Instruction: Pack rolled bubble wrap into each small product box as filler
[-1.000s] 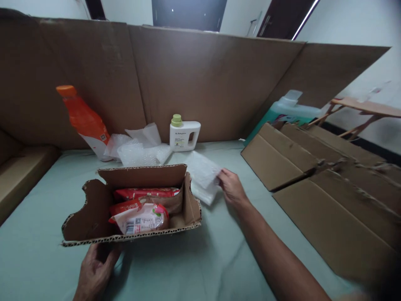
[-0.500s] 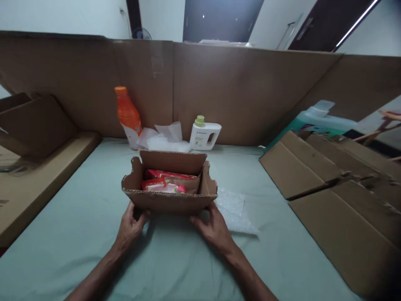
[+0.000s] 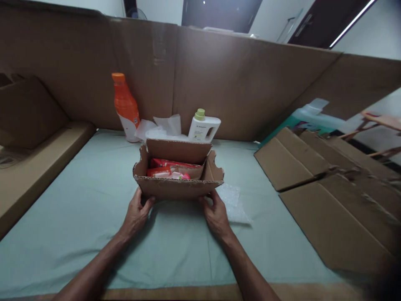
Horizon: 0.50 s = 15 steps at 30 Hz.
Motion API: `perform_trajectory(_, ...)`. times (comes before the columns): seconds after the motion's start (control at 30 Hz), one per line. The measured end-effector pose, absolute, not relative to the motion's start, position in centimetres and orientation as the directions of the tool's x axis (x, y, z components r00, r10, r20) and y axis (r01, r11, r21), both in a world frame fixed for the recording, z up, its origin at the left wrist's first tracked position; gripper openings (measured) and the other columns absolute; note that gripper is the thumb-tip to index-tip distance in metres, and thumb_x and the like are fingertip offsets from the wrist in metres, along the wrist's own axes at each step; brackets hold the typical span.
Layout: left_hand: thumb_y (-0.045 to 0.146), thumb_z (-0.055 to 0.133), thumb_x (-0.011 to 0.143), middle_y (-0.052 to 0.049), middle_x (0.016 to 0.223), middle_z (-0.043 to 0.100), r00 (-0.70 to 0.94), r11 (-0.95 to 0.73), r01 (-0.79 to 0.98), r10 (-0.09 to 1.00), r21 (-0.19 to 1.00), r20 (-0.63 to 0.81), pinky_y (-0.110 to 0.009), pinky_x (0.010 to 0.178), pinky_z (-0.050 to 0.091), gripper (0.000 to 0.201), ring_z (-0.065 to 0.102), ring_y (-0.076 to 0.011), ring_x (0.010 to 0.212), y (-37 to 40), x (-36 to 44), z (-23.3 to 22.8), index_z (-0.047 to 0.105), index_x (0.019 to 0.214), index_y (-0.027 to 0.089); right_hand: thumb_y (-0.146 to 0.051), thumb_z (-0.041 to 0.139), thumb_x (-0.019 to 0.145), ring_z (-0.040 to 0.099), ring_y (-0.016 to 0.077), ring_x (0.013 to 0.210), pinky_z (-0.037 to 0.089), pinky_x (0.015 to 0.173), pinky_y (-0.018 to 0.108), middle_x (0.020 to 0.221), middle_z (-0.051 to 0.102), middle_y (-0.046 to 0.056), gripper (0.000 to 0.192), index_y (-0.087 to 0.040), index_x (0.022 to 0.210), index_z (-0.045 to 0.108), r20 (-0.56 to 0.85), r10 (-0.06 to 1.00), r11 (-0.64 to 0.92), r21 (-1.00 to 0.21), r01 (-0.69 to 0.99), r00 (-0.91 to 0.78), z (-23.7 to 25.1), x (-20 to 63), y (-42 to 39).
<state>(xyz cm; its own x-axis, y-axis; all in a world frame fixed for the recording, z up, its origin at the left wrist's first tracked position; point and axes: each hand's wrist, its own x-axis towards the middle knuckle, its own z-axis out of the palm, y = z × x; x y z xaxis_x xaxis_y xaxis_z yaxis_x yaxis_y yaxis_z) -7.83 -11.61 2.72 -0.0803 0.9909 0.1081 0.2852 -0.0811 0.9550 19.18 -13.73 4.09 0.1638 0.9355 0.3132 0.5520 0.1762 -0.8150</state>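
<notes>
An open, torn cardboard box (image 3: 177, 188) sits on the pale green surface (image 3: 78, 196) in front of me. Red and pink snack packets (image 3: 167, 169) lie inside it. My left hand (image 3: 136, 213) grips the box's near left corner. My right hand (image 3: 216, 214) grips its near right corner. A clear bubble-wrap sheet (image 3: 233, 202) lies flat just right of the box, beside my right hand.
An orange bottle (image 3: 125, 106), crumpled wrap (image 3: 163, 127) and a white jug with a green cap (image 3: 203, 127) stand behind the box against a tall cardboard wall (image 3: 219, 83). Flattened cardboard (image 3: 328, 188) lies at right, with a teal jug (image 3: 310, 117) behind it.
My right hand let go of the bubble-wrap sheet and moved to the box's right corner. Both hands now hold the box, which has shifted slightly away from me.
</notes>
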Motion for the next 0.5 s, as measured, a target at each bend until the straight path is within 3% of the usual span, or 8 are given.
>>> perform_trajectory(0.1, 0.042, 0.061, 0.087, -0.018, 0.137, 0.059, -0.036, -0.041, 0.246, 0.998, 0.968, 0.051, -0.038, 0.103, 0.048, 0.065, 0.056, -0.0288, 0.128, -13.0, -8.6, 1.9, 0.044, 0.144, 0.014, -0.032, 0.057, 0.091, 0.059, 0.0282, 0.126, 0.048, 0.105, 0.049, 0.134, 0.065, 0.013, 0.034, -0.021, 0.121, 0.066, 0.38, 0.907, 0.179, -0.736, 0.653, 0.18, 5.1, 22.3, -15.1)
perform_trajectory(0.23, 0.044, 0.063, 0.088, -0.02, 0.156, 0.042, -0.086, 0.031, 0.119, 0.996, 0.992, -0.021, -0.046, 0.117, 0.038, 0.083, 0.045, -0.0298, 0.143, -16.7, -9.0, 0.3, 0.024, 0.157, 0.018, -0.034, 0.058, 0.092, 0.071, 0.0244, 0.1, 0.057, 0.086, 0.04, 0.115, 0.074, 0.012, 0.025, -0.02, 0.108, 0.072, 0.388, 0.901, 0.163, -0.716, 0.679, 0.193, 7.3, 26.2, -17.1)
perform_trajectory(0.37, 0.042, 0.062, 0.091, -0.018, 0.157, 0.043, -0.17, 0.008, 0.088, 0.985, 0.996, 0.008, -0.052, 0.119, 0.037, 0.076, 0.045, -0.031, 0.143, -21.4, -8.0, -0.8, 0.028, 0.156, 0.023, -0.039, 0.055, 0.092, 0.069, 0.0244, 0.102, 0.056, 0.085, 0.039, 0.115, 0.073, 0.011, 0.03, -0.021, 0.109, 0.072, 0.43, 0.871, 0.092, -0.619, 0.78, 0.238, 7.7, 28.0, -16.7)
perform_trajectory(0.5, 0.035, 0.06, 0.092, -0.015, 0.153, 0.048, -0.111, -0.052, 0.225, 0.991, 0.973, 0.078, -0.055, 0.119, 0.037, 0.06, 0.045, -0.032, 0.143, -24.4, -7.4, -0.8, 0.044, 0.149, 0.023, -0.042, 0.063, 0.08, 0.065, 0.0339, 0.11, 0.051, 0.091, 0.051, 0.119, 0.072, 0.016, 0.033, -0.019, 0.101, 0.072, 0.349, 0.906, -0.056, -0.46, 0.886, 0.238, 5.5, 28.8, -15.3)
